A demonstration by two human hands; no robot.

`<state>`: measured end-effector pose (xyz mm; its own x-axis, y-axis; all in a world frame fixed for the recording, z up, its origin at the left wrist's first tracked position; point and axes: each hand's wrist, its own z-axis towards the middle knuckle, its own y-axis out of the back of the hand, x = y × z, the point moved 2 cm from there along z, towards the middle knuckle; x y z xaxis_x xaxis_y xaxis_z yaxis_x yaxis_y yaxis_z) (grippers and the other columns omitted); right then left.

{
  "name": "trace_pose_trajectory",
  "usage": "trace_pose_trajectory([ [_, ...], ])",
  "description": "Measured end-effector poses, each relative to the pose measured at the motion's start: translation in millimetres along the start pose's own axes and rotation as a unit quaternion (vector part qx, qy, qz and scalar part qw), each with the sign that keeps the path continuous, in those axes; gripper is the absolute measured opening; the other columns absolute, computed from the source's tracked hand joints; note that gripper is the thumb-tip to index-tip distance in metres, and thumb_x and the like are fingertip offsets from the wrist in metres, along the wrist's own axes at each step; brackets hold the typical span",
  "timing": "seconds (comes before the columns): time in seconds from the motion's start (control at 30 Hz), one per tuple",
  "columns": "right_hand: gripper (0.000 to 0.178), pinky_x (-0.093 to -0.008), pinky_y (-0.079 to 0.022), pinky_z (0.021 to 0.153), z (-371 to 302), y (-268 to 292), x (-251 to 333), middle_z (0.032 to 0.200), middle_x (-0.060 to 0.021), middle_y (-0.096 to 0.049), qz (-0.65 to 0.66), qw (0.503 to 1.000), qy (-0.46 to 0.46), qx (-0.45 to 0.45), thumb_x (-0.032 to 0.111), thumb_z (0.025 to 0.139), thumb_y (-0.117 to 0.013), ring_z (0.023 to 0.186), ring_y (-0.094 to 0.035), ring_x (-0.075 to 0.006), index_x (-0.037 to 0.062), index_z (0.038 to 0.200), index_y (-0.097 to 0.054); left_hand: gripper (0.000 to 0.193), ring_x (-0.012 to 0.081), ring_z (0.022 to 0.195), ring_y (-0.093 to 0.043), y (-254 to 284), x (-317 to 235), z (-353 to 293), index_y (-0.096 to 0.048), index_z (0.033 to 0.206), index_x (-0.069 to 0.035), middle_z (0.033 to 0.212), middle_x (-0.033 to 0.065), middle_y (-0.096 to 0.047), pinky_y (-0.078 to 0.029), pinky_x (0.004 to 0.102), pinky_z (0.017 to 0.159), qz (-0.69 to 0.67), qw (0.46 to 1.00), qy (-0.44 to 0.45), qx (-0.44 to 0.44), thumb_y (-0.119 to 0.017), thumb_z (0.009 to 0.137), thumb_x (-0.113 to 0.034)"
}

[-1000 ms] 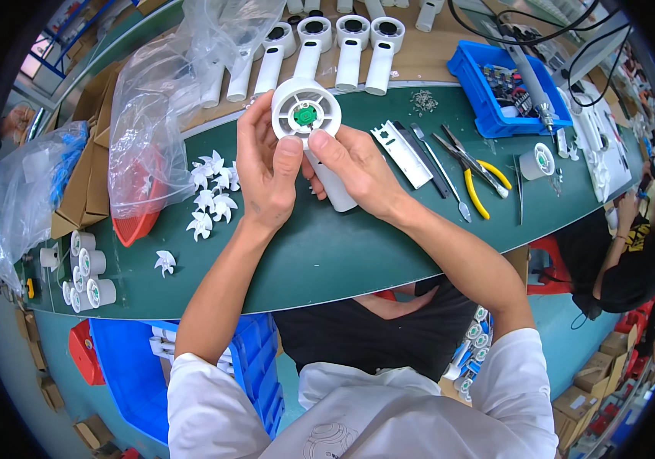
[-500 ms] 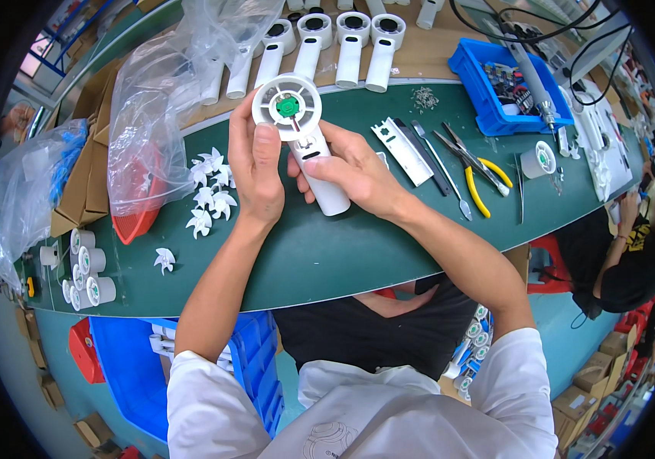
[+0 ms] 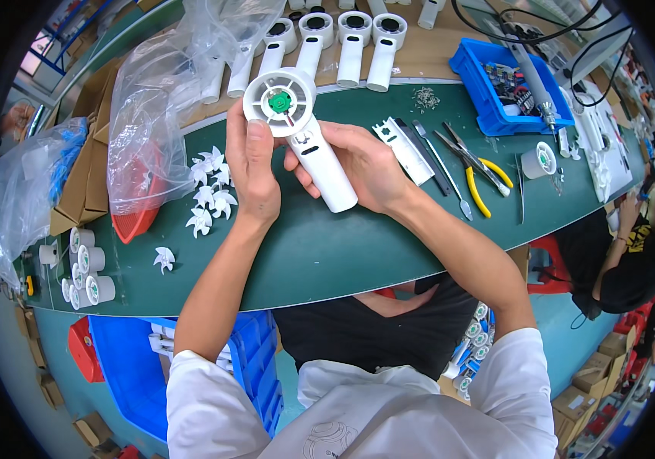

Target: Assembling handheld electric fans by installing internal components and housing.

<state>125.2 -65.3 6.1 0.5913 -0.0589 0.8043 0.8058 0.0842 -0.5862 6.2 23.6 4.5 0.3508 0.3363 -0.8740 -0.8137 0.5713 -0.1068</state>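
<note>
Green desk [image 3: 327, 252], parts everywhere; both hands, left [image 3: 252, 172] and right [image 3: 362, 164], grip white fan housing [image 3: 301, 130] above it. Risk: thumb pressure on exposed green motor board [image 3: 279, 102] could bend its wiring

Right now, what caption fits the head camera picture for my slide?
Both hands, left hand and right hand, hold a white handheld fan body above a green workbench.

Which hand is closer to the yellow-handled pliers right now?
Right. The right hand sits just left of the yellow-handled pliers; the left hand is farther left, beyond the white fan housing.
</note>
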Motion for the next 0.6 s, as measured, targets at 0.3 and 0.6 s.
trace_pose_trajectory([
  [0.3, 0.049, -0.03, -0.049, 0.064, -4, 5, 0, 0.093, -0.0126, -0.06, 0.031, 0.999, -0.02, 0.007, 0.042, 0.102, -0.038, 0.076, -0.059, -0.0178, -0.0024, 0.115, -0.053, 0.063, 0.0199, 0.106, -0.052, -1, -3, -2, -0.037, 0.133, 0.005, 0.121, 0.016, -0.053, -0.041, 0.033, 0.093, 0.017, 0.999, -0.047, 0.004, -0.047, 0.097, -0.045],
  [0.6, 0.054, -0.031, -0.054, 0.068, -6, -8, 2, 0.091, -0.0157, -0.064, -0.142, 0.985, 0.093, -0.008, 0.046, 0.101, -0.038, 0.078, -0.065, -0.0198, -0.0048, 0.111, -0.055, 0.066, 0.0109, 0.07, -0.056, -9, -12, -1, -0.035, 0.135, 0.003, 0.11, 0.0153, -0.059, -0.042, 0.0217, 0.057, -0.039, 0.998, -0.029, 0.032, -0.06, 0.093, -0.041],
])
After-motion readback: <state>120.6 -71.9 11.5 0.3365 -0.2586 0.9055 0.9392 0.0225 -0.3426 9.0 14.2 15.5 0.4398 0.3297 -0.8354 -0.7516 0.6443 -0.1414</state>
